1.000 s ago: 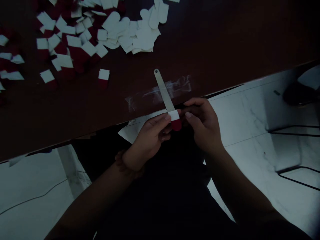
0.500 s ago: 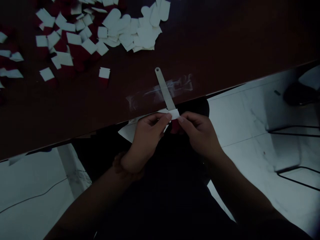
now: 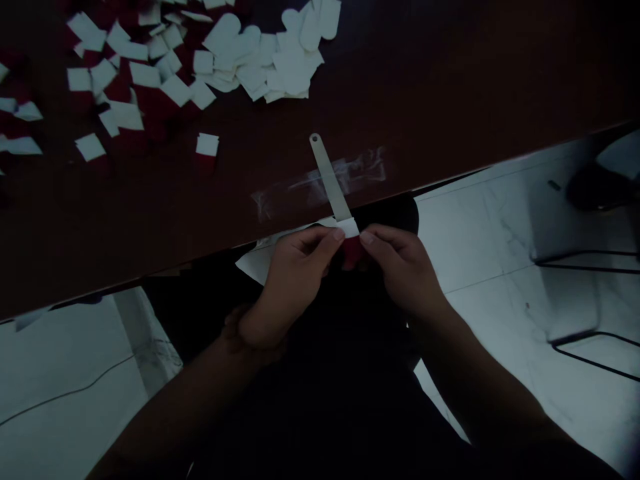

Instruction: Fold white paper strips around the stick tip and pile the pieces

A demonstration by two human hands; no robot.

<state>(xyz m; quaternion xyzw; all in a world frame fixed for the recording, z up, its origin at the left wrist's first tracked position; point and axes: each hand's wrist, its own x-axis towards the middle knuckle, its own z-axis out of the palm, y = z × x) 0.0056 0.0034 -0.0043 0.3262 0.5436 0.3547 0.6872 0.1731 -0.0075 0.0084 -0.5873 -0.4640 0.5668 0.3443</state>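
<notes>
My left hand and my right hand meet just below the edge of the dark brown table. Both pinch a small red and white piece that sits over the near end of a thin metal strip. The strip is taped to the table and juts past its edge. Thumbs and fingertips of both hands press on the piece's white top; its red part shows between them.
A heap of red and white pieces lies at the table's far left, a pile of white cut shapes beside it. One single piece lies apart. Clear tape crosses the strip. Pale tiled floor and a chair frame lie right.
My right hand has closed in on the piece from the right, and both hands now pinch its top. The piece has slid a little further up the strip.
</notes>
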